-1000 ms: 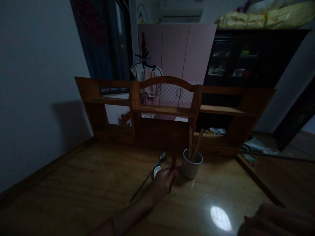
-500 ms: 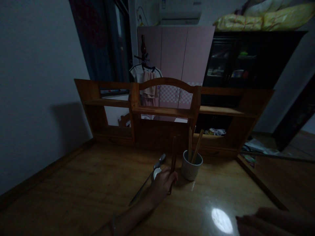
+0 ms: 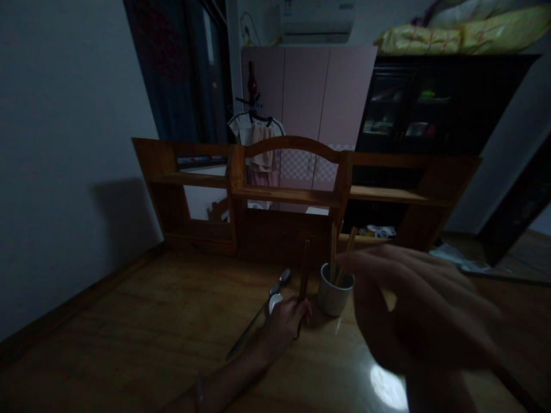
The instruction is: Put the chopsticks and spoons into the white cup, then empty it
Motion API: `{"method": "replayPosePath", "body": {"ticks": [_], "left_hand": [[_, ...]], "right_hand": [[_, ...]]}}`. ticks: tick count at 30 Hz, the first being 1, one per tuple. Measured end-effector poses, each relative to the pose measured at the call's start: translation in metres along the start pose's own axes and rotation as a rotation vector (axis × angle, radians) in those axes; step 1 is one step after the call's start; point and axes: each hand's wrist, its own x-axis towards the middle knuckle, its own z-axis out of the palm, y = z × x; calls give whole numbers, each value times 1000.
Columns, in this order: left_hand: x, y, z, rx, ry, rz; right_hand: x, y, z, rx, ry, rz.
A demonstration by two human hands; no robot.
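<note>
My left hand [image 3: 286,321] is closed around dark brown chopsticks [image 3: 305,269], which stand nearly upright above the table. Just beside that hand lie a white spoon [image 3: 275,301], its bowl partly hidden, and metal spoons [image 3: 284,277] with a long thin handle. To the right stands a pale grey cup [image 3: 333,297] holding several light wooden chopsticks [image 3: 345,255]. My right hand [image 3: 413,304], slightly blurred, hangs large in front at the cup's right. Its fingers are stretched toward the light chopsticks, with fingertips overlapping them in view; contact cannot be made out.
A wooden shelf unit [image 3: 288,197] runs along the back of the wooden tabletop [image 3: 172,310]. A wall [image 3: 64,189] borders the left side. Bright glare [image 3: 387,387] shows on the table near the front right. Beyond the shelf are a pink wardrobe [image 3: 305,97] and a dark cabinet [image 3: 456,109].
My right hand has risen from the lower right corner and moved left and forward to the cup. My left hand stays in place with the dark chopsticks.
</note>
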Motion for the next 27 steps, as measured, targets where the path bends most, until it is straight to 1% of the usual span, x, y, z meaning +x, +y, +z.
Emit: {"method": "replayPosePath", "body": {"ticks": [1, 3, 6, 8, 11, 12, 14, 16, 20, 22, 25, 26, 27], "left_hand": [[0, -2, 1, -22, -15, -13], [0, -6, 4, -49, -8, -53], [0, -8, 8, -45, 48, -108], [-1, -3, 8, -36, 65, -121], [-5, 9, 2, -39, 12, -62], [-7, 12, 0, -47, -8, -31], [-8, 15, -2, -62, -36, 8], [-8, 12, 0, -78, -21, 20], [-5, 0, 8, -62, -8, 18], [-5, -4, 9, -29, -31, 8], [-6, -3, 9, 3, -74, -10], [-6, -2, 9, 2, -83, -23], [-6, -1, 8, -9, -88, -35]], "right_hand": [[4, 6, 8, -91, 3, -3], [9, 21, 21, -164, -40, 100], [11, 43, 34, -147, -139, 279], [9, 54, 37, -40, -260, 351], [7, 64, 40, 268, -490, 420], [6, 65, 41, 367, -545, 431], [6, 67, 42, 507, -602, 433], [5, 66, 43, 567, -635, 420], [3, 63, 41, 544, -658, 389], [3, 63, 41, 534, -662, 377], [3, 63, 44, 515, -688, 361], [4, 62, 45, 494, -663, 360], [5, 60, 46, 466, -605, 362]]}}
